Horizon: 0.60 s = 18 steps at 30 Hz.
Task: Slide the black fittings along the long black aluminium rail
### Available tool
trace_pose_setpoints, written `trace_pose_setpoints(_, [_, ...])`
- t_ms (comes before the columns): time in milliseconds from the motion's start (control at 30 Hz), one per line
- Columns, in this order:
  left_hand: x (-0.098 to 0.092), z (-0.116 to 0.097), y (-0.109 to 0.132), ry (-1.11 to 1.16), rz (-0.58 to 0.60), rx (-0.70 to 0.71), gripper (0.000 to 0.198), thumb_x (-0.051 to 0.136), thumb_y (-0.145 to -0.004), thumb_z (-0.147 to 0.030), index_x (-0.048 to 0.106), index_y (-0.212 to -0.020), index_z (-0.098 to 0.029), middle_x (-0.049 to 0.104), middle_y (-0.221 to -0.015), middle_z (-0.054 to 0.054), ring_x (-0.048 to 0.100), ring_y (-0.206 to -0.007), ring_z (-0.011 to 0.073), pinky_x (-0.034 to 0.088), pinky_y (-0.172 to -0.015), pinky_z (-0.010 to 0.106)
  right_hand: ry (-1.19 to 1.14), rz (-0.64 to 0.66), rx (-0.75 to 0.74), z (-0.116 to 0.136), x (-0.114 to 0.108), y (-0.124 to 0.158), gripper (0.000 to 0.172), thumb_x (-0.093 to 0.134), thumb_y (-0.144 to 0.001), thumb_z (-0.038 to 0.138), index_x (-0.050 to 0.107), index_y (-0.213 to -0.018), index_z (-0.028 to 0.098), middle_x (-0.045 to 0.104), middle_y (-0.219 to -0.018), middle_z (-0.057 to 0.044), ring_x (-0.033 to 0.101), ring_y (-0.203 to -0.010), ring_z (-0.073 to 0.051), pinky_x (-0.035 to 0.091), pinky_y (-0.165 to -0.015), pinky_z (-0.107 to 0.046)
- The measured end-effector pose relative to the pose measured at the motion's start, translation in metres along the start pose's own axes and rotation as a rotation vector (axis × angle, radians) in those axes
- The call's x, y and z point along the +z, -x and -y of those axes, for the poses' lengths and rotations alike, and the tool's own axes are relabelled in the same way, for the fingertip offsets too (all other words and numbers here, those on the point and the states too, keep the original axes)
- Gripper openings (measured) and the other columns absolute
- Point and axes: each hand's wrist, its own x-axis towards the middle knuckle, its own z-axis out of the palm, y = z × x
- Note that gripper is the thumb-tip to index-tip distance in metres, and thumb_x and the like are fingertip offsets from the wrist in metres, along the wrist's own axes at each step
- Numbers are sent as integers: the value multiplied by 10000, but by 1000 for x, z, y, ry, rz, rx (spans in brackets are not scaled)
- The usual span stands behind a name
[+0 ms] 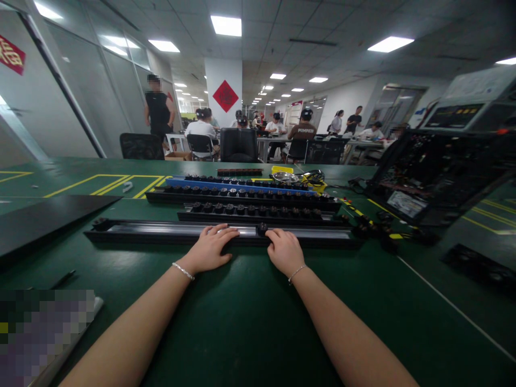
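A long black rail (157, 230) with a shiny metal channel lies across the green table in front of me. My left hand (212, 248) rests on its near edge and channel, fingers stretched out and thumb apart, holding nothing. Partway along the channel sits a small round black module (262, 229). Closed fingers of my right hand (285, 251) press against that module's right side; the fingertips are partly hidden. Another black module (100, 222) is at the rail's left end. Behind stand more black rails (250, 216) carrying rows of similar modules, plus a blue rail (181, 183).
At right, an open black equipment case (427, 172) stands beside loose black parts (371, 226). Yellow trays (282, 170) and cables (314, 176) lie at the back. A dark panel (52, 215) and a pen (62, 278) are at left. People sit at tables beyond.
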Motion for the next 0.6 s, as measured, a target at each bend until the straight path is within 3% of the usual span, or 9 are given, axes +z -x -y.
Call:
trace_pose_setpoints(233, [0, 0, 0, 0, 5, -4, 648, 580, -751, -358, 365, -1362, -314, 442, -1420, 19, 309, -1330, 285, 225, -1057, 523, -13, -4, 32, -6, -1, 0, 327, 456, -773, 149, 630, -1038, 229, 627, -1092, -57, 546, -961, -184, 340, -907, -326])
trace_pose_setpoints(367, [0, 0, 1, 1, 0, -6, 645, 580, -748, -349, 371, -1358, -313, 452, -1411, 23, 315, -1326, 287, 219, -1061, 522, -88, -38, 79, -4, -3, -1, 231, 486, -795, 238, 635, -969, 211, 633, -1060, -56, 543, -974, -187, 333, -911, -322])
trace_pose_setpoints(433, [0, -1, 0, 5, 0, -7, 642, 582, -746, -347, 375, -1353, -314, 457, -1406, 24, 322, -1322, 289, 218, -1059, 529, -133, -57, 159, 0, -2, -4, 216, 501, -805, 325, 627, -928, 201, 642, -1014, -56, 547, -958, -196, 338, -892, -330])
trace_pose_setpoints(600, [0, -1, 0, 10, -4, -4, 643, 584, -744, -344, 376, -1352, -316, 462, -1402, 27, 323, -1321, 292, 220, -1058, 525, -172, -105, 390, 12, 3, -16, 385, 542, -769, 469, 608, -1010, 176, 644, -984, -86, 547, -981, -232, 320, -901, -367])
